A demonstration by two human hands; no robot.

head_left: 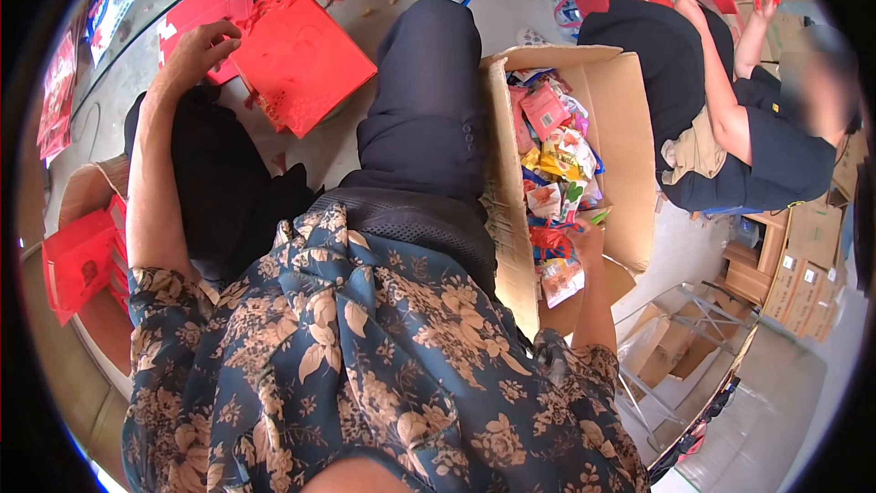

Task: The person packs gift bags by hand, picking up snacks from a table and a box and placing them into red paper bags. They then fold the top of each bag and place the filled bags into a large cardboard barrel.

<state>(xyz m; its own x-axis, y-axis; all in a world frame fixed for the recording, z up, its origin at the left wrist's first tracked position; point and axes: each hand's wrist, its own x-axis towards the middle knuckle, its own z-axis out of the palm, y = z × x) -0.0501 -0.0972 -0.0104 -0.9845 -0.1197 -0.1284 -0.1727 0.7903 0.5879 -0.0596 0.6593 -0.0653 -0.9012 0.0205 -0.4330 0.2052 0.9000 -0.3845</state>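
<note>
My left hand (203, 50) is at the upper left, fingers bent and apart, beside the top edge of a red paper bag (306, 59) that rests near my knee. Nothing shows between those fingers. On my right, a large open cardboard box (625, 128) holds many small colourful snack packets (561, 151). My right hand (587, 236) reaches into it, over the lower part of the pile, with its fingers at a small green packet (599, 215). Its fingertips are partly hidden among the packets.
Another person (766, 128) in dark clothes sits at the right, a red item in one raised hand. At the left, a cardboard box (82, 184) holds red bags (78, 265). Stacked cartons (798, 292) and a metal frame (680, 356) stand at the lower right.
</note>
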